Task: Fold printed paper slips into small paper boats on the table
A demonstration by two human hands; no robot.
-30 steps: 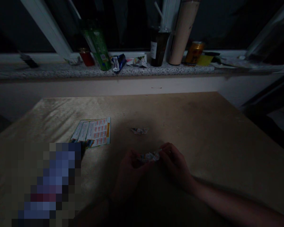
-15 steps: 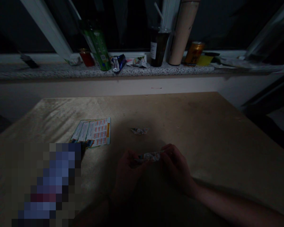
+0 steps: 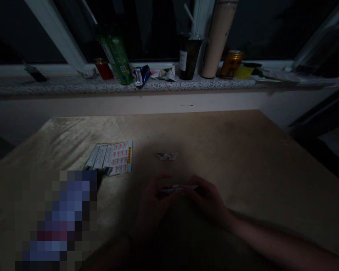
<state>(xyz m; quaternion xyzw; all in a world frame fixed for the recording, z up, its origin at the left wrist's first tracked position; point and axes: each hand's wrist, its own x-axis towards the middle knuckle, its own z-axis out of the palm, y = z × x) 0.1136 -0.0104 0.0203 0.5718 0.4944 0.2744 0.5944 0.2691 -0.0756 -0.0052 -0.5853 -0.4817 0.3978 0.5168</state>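
In the dim light at the front middle of the table, both my hands hold a small folded piece of printed paper (image 3: 178, 187), pointed at its ends. My left hand (image 3: 156, 197) has it at the left end, the thumb along the near edge and the index finger raised beyond it. At the other end, my right hand (image 3: 205, 194) pinches the paper between thumb and fingers. Just beyond them lies a folded paper boat (image 3: 167, 156) with a similar print, touched by neither hand.
Printed leaflets (image 3: 113, 157) lie on the table (image 3: 228, 150) to the left, beside a blurred-out blue object (image 3: 64, 210). Along the stone windowsill (image 3: 158, 86) stand a green can (image 3: 120, 62), a dark cup (image 3: 189, 58) with a straw, a tall tube (image 3: 219, 41) and an orange can (image 3: 231, 64).
My left index finger has lifted away from the paper. The right fingers have slid inward along its near edge, and the paper now appears flatter and thinner.
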